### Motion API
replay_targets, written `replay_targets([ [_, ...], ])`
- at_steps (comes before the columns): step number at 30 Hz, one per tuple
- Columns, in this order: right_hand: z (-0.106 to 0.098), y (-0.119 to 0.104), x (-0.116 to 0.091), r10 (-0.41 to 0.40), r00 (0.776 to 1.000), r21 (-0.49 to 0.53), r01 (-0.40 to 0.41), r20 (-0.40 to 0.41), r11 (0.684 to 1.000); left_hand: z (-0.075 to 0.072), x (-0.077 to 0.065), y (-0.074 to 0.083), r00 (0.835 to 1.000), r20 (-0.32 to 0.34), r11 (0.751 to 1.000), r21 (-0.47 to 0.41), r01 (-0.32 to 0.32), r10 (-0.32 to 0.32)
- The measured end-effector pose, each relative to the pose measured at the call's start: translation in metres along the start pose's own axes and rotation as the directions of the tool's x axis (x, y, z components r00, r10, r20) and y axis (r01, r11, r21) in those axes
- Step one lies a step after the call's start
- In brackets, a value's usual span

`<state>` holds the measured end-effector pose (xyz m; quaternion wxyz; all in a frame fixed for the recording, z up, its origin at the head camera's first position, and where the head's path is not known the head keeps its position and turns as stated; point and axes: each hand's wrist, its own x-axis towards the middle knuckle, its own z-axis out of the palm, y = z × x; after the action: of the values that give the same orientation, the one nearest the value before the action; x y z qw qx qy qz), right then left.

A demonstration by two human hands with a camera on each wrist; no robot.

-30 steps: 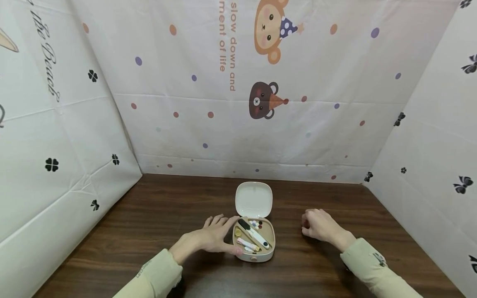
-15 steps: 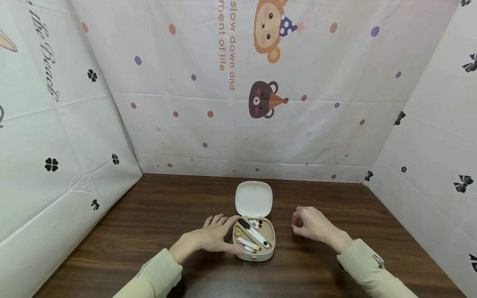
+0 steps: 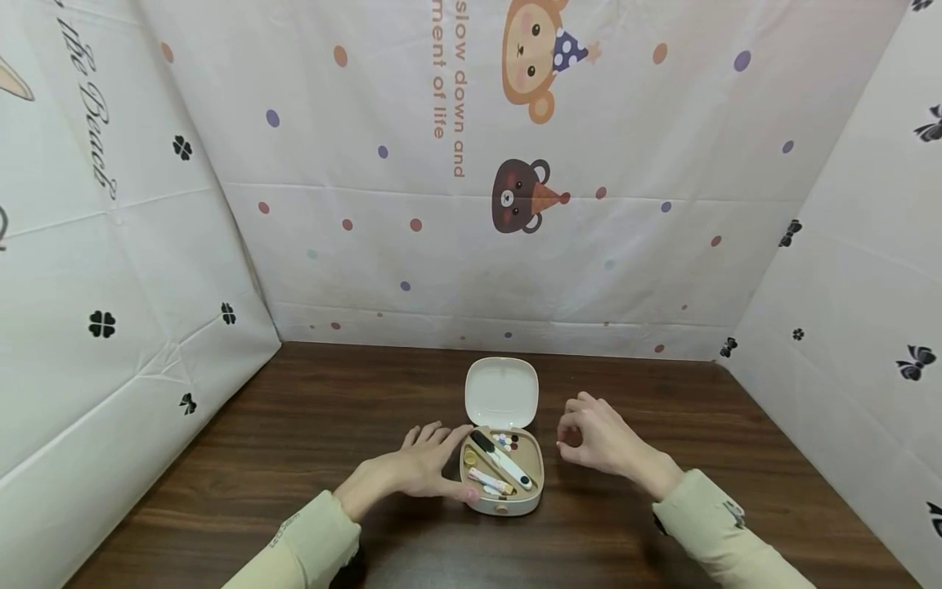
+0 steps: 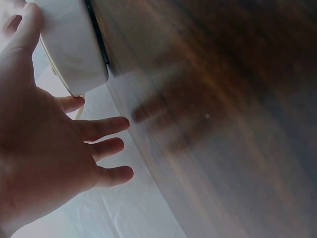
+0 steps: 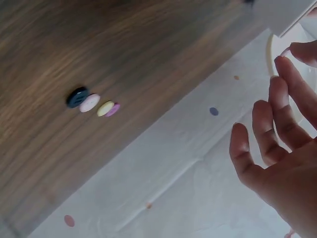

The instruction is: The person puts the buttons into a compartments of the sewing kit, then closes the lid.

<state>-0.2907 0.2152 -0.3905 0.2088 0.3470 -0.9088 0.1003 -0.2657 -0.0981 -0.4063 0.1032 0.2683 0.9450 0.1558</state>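
A small white sewing box (image 3: 503, 506) stands on the table, its lid (image 3: 502, 393) tipped back. My left hand (image 3: 415, 468) touches its left side, thumb and index spread along the wall, other fingers stretched out; the left wrist view shows them against the box wall (image 4: 74, 44). To the right of the box, my right hand (image 3: 603, 438) hovers with thumb and index tips together. They pinch a button (image 5: 286, 51), only a thin pale edge of it showing. In the right wrist view a black button (image 5: 77, 97), a pink button (image 5: 89, 103) and others lie on the table.
The beige tray in the box has a slanting black-and-white tool (image 3: 500, 460), a pink-and-yellow tube (image 3: 491, 482), a yellow round piece (image 3: 470, 459) and several small coloured round pieces (image 3: 505, 442). White printed cloth (image 3: 412, 262) walls in the brown table (image 3: 353, 384).
My right hand has moved left toward the box and slightly up, and its fingertips have lifted. My left hand and the box have stayed in place.
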Motion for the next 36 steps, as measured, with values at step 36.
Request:
replay_targets([
  [36,0.017,-0.032,0.024,0.045,0.998,0.105,-0.049,0.039,0.993,0.001,0.003,-0.002,1.0,0.008,1.0,0.002,0.017,-0.017],
])
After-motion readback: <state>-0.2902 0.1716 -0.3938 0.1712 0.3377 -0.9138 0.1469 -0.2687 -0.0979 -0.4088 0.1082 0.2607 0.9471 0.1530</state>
